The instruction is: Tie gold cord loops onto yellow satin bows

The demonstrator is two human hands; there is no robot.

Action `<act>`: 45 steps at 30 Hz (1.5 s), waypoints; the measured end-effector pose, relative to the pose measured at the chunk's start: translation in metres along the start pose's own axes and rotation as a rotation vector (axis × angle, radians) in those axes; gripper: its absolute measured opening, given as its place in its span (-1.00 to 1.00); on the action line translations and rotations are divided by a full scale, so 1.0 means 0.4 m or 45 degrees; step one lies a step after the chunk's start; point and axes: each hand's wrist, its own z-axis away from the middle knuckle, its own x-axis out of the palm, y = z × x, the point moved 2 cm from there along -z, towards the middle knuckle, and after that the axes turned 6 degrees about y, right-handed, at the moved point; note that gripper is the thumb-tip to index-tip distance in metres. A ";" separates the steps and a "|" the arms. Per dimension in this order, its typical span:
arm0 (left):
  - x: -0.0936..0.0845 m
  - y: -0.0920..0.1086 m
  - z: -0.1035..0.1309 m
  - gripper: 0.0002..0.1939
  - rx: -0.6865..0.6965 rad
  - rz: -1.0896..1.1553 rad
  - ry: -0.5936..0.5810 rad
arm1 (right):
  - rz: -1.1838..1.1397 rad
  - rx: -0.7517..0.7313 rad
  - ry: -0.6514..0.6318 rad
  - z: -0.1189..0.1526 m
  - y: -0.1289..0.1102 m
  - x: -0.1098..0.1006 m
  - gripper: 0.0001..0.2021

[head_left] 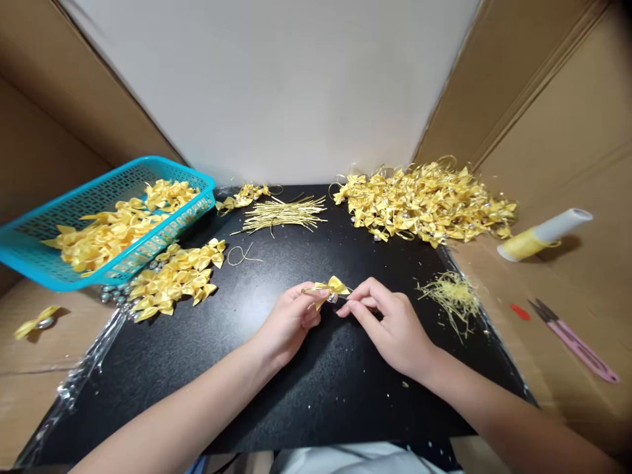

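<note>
My left hand [295, 317] is closed in a pinch on a yellow ribbon bow [338, 286], just above the middle of the black tabletop. A small shiny bell or bead shows under the bow, and a gold cord lies along the left fingertips. Close by on the right, my right hand [390, 322] pinches its thumb and forefinger together at the bow's lower edge. What is between those fingertips is too thin to make out. Farther back, a bundle of cut gold cords [284, 214] lies on the table, with one loose curled cord [243, 255] in front of it.
At left, a turquoise basket [64, 280] holds yellow bows; more bows [175, 280] lie beside it with silvery bells [112, 294]. A large heap of corded bows [424, 201] sits back right. Thread scraps [451, 296], pink-handled snips [577, 342] and a spool tube [543, 234] are at right.
</note>
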 end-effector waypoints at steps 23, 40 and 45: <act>0.001 -0.003 0.018 -0.66 0.105 -0.087 -0.043 | 0.214 -0.102 0.133 0.016 -0.012 -0.001 -0.86; -0.009 0.023 0.062 -0.81 0.797 -0.388 0.004 | 0.044 -0.100 0.135 0.026 -0.011 0.007 -0.88; -0.012 0.019 0.067 -0.82 0.831 -0.424 0.059 | 0.031 -0.095 0.134 0.028 -0.010 0.009 -0.88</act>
